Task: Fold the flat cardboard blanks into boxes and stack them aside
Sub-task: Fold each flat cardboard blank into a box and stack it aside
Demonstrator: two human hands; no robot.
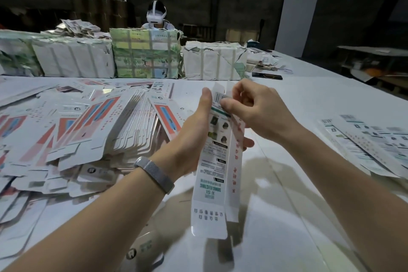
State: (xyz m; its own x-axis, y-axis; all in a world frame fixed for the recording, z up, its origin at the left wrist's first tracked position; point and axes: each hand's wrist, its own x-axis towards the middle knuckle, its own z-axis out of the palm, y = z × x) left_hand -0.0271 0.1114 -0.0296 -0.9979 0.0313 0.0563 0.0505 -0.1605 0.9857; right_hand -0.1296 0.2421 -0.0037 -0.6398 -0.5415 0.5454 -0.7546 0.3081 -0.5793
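Observation:
A long narrow white box (pixel 217 174), printed with green text and small pictures, stands nearly upright above the white table (pixel 287 183). My left hand (pixel 194 137) grips its middle, thumb on the front, fingers wrapped behind. My right hand (pixel 254 110) pinches the top end by the barcode flap. The bottom flaps hang open. A big heap of flat blanks (pixel 88 130) with red and blue print lies to the left. Folded boxes (pixel 366 143) lie in a row at the right.
Wrapped bundles of blanks (pixel 145 53) line the far side of the table. A person wearing a white headset (pixel 156 15) sits behind them. A dark phone-like slab (pixel 267 76) lies at the back right. The table's right edge drops toward dark clutter.

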